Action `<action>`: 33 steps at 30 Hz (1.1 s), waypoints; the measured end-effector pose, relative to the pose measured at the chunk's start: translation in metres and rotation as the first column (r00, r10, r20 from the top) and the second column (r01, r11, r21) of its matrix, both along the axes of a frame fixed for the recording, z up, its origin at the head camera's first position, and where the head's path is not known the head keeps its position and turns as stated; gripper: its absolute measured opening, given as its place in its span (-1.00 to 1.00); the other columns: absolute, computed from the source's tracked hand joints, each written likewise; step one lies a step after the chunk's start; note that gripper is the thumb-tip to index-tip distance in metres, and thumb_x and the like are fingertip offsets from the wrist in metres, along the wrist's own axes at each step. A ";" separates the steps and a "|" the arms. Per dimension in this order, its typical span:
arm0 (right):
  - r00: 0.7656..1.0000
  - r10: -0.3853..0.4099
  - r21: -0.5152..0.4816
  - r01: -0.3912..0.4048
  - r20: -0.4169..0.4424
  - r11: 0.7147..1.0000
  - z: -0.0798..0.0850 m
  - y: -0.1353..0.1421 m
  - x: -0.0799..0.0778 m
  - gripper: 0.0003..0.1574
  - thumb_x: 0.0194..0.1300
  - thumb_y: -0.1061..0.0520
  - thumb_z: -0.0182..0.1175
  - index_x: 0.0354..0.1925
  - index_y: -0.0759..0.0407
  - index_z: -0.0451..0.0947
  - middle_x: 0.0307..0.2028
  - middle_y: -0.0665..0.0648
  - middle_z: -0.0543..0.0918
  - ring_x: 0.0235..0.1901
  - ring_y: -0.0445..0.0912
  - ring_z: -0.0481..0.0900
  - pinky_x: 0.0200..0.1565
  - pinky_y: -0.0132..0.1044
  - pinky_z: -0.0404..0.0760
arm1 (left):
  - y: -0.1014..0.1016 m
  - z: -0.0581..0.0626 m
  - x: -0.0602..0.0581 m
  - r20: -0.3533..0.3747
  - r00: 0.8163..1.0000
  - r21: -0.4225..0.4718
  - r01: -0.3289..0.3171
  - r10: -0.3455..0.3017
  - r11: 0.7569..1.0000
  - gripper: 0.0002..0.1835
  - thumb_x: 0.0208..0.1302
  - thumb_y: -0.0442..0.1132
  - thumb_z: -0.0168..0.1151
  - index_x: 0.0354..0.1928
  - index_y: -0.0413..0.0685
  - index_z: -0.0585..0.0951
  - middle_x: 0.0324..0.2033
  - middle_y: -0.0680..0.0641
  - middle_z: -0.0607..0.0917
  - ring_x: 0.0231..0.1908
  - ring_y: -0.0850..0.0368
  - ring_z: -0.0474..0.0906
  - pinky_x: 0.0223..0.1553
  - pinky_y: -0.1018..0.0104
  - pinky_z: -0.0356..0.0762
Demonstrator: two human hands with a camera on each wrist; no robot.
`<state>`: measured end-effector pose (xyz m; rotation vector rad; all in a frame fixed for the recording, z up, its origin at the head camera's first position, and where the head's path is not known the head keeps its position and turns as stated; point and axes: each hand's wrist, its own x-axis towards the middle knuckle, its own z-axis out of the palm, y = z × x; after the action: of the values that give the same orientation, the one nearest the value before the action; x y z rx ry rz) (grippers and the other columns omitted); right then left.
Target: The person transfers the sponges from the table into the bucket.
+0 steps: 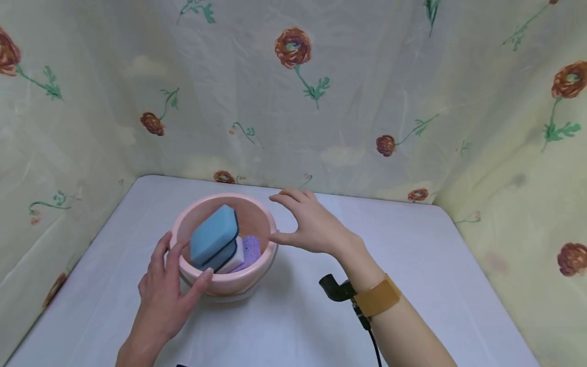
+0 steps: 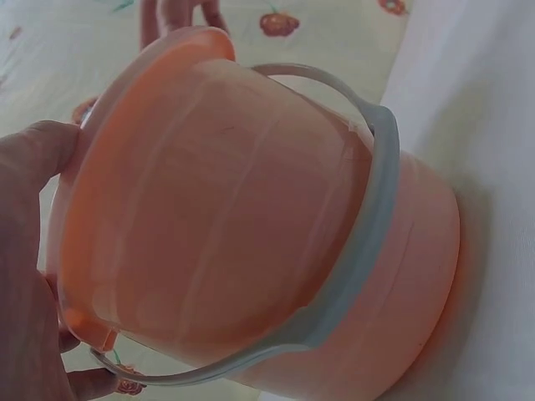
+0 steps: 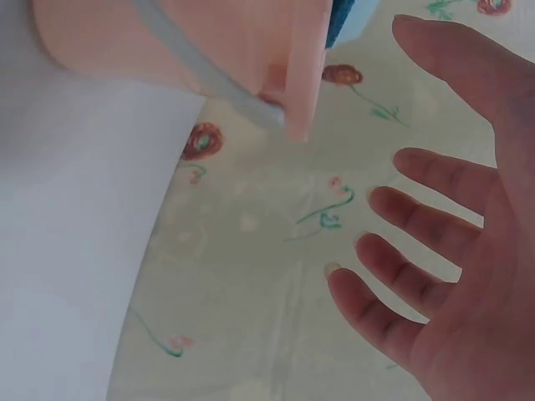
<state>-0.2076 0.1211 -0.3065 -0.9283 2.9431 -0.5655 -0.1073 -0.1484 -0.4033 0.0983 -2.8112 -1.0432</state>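
Note:
A pink bucket (image 1: 238, 279) with a grey handle (image 2: 368, 213) stands upright on the white table. Inside it, a light blue sponge (image 1: 214, 232) with a dark edge leans on top of a second blue sponge (image 1: 221, 256). Below these are a white piece (image 1: 236, 257), probably a sponge too, and a purple sponge (image 1: 250, 251). My left hand (image 1: 165, 290) holds the bucket's near left rim, its thumb and fingers spread along it. My right hand (image 1: 314, 224) hovers by the right rim, holding nothing; the right wrist view shows its fingers spread and apart from the bucket.
The white table (image 1: 412, 285) reaches back to a floral curtain (image 1: 348, 92), which surrounds it on the left, back and right. A black wrist camera (image 1: 337, 289) with a cable is strapped to the right forearm. A small dark object shows at the bottom edge.

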 end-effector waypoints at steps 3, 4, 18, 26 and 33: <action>1.000 -0.008 -0.019 0.008 -0.004 1.000 -0.004 0.008 0.004 -0.03 0.21 -0.23 0.42 0.46 0.07 0.33 0.42 0.13 0.33 0.35 0.09 0.22 0.24 0.11 0.43 | -0.001 0.000 0.001 -0.010 1.000 -0.002 0.000 0.000 1.000 -0.09 0.35 0.31 0.13 0.52 0.02 0.05 0.56 -0.18 -0.28 0.44 -0.39 -0.10 0.25 -0.54 -0.13; 1.000 -0.015 -0.023 0.015 -0.002 1.000 -0.005 0.011 0.005 -0.03 0.21 -0.22 0.42 0.46 0.07 0.33 0.42 0.13 0.33 0.35 0.09 0.22 0.24 0.11 0.43 | -0.001 -0.001 0.001 -0.011 1.000 -0.002 0.002 -0.002 1.000 -0.09 0.35 0.31 0.13 0.52 0.02 0.05 0.56 -0.18 -0.28 0.44 -0.39 -0.11 0.25 -0.54 -0.12; 0.997 -0.078 -0.059 0.076 -0.025 0.995 -0.014 0.037 0.023 -0.10 0.25 -0.18 0.40 0.43 0.09 0.37 0.39 0.11 0.37 0.31 0.08 0.27 0.23 0.05 0.44 | 0.001 0.000 0.003 -0.021 1.000 -0.016 -0.005 0.005 1.000 -0.11 0.34 0.30 0.14 0.50 0.01 0.08 0.56 -0.16 -0.26 0.43 -0.39 -0.07 0.26 -0.52 -0.11; 0.992 -0.116 -0.074 0.113 -0.039 0.991 -0.025 0.060 0.035 -0.18 0.30 -0.11 0.38 0.40 0.14 0.39 0.37 0.18 0.39 0.30 0.15 0.29 0.22 0.10 0.44 | 0.003 0.001 0.004 -0.046 0.999 -0.021 -0.010 0.009 1.000 -0.13 0.34 0.26 0.18 0.48 -0.03 0.12 0.56 -0.17 -0.25 0.42 -0.39 -0.07 0.27 -0.51 -0.12; 0.986 -0.162 -0.101 0.159 -0.029 0.982 -0.036 0.085 0.047 -0.33 0.40 -0.03 0.28 0.36 0.20 0.42 0.32 0.21 0.44 0.29 0.20 0.31 0.24 0.13 0.40 | 0.003 0.007 0.004 -0.069 0.998 -0.035 -0.010 0.008 0.999 -0.12 0.32 0.25 0.22 0.48 -0.08 0.15 0.55 -0.24 -0.16 0.42 -0.39 -0.06 0.27 -0.51 -0.10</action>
<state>-0.1609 0.2061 -0.3421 -0.7188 3.0681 -0.7122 -0.1028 -0.1451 -0.3964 0.0695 -2.7632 -0.9757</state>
